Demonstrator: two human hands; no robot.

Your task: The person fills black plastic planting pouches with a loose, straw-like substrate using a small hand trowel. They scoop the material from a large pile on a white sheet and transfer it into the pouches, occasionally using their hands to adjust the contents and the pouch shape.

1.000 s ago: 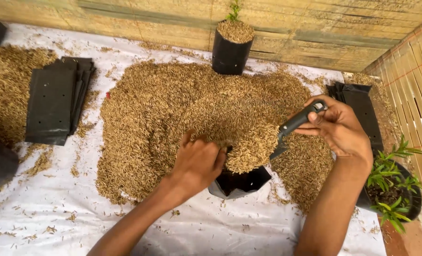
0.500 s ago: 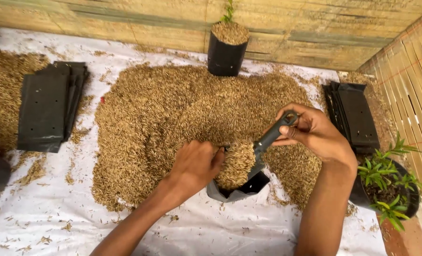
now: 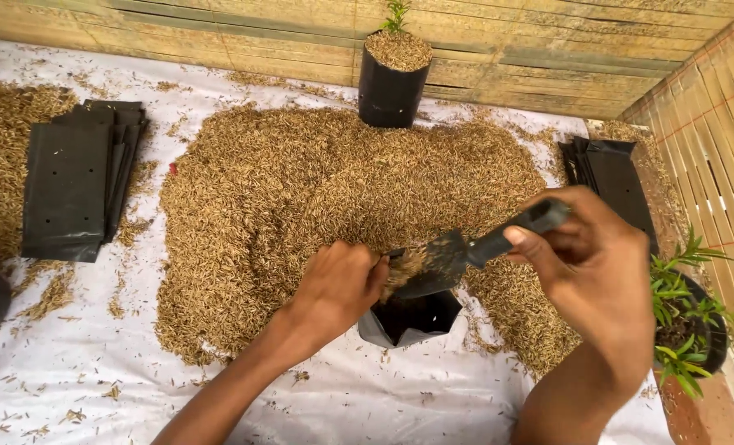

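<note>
We hold a small black trowel (image 3: 457,251) in our right hand (image 3: 593,268), fingers wrapped tight around its handle, blade tipped over the open black grow bag (image 3: 408,320) with only a few husks clinging to it. Our left hand (image 3: 338,288) is closed on the bag's rim at its 9 o'clock side, pinching it open. The bag sits at the 6 o'clock edge of the big heap of rice husk (image 3: 334,189) on the white sheet (image 3: 78,379).

We judge the bag thin, limp plastic that collapses unless held at the rim, so the lip is the place to grip. The husk looks light, dry and loose, and spills easily. The trowel is stiff and best held at the handle.

A filled bag with a seedling (image 3: 391,78) stands at 12 o'clock, flat empty bags (image 3: 74,181) at 9 o'clock, more flat bags (image 3: 618,185) at 2 o'clock, a potted plant (image 3: 688,321) at 4 o'clock.
</note>
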